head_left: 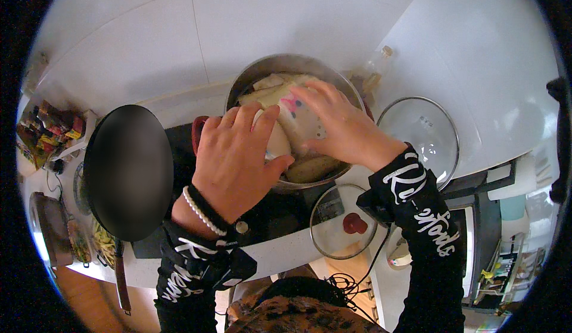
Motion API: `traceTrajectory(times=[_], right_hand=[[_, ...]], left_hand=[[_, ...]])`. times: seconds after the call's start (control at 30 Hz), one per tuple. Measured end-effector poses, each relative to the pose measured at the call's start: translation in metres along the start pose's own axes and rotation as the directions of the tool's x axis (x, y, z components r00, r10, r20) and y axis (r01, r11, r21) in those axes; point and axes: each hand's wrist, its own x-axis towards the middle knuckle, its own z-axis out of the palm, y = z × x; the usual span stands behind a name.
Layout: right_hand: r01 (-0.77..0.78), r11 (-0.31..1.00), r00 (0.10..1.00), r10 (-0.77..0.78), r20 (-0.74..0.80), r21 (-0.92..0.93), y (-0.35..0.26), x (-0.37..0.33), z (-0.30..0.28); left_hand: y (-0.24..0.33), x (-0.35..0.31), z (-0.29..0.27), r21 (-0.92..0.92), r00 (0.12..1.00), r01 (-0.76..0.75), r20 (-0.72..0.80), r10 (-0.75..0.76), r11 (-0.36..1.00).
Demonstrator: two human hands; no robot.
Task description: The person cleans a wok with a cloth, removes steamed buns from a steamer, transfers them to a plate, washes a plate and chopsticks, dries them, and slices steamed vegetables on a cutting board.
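Note:
Both my hands are inside the rim of a wide metal pot (pixel 238 82) with red handles, which stands on the stove. My left hand (pixel 232 148) curves over a white rounded thing (pixel 277 141), its thumb and fingertips on either side. With fingers bent, my right hand (pixel 341 124) grips a pale thing with pink and blue print (pixel 307 118); its exact kind is unclear. Around and under them lie pale, long pieces of food (pixel 313 169), partly hidden by my hands.
A dark wok (pixel 128 172) with a wooden handle stands on the left. One glass lid (pixel 420 136) leans at the wall on the right; another with a red knob (pixel 339 237) lies in front of the pot. Behind stands a bottle (pixel 376 67). Dishes of food (pixel 104 243) sit far left.

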Motion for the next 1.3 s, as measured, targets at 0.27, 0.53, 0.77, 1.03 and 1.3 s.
traceTrajectory(times=[0.27,0.53,0.77,1.03,1.3], right_hand=[[0.125,0.988,0.992,-0.128,0.024,0.088,0.008,0.011,0.003],[-0.212,0.863,0.785,0.429,-0.446,0.458,0.032,-0.074,-0.052],[-0.394,0.810,0.701,0.570,-0.427,0.435,0.052,-0.192,-0.023],[-0.522,0.594,0.598,0.767,-0.233,0.612,0.046,-0.271,0.023],[-0.534,0.542,0.575,0.795,-0.191,0.648,0.037,-0.309,0.048]], left_hand=[[-0.003,0.016,0.009,0.080,0.983,-0.051,0.182,0.036,0.995],[0.009,0.052,0.028,-0.045,0.966,-0.260,-0.009,0.260,0.965],[0.026,0.070,0.057,0.022,0.868,-0.359,0.376,0.325,0.933],[0.035,0.076,0.077,0.307,0.825,-0.430,0.516,0.230,0.849],[0.037,0.073,0.077,0.413,0.825,-0.422,0.544,0.153,0.807]])
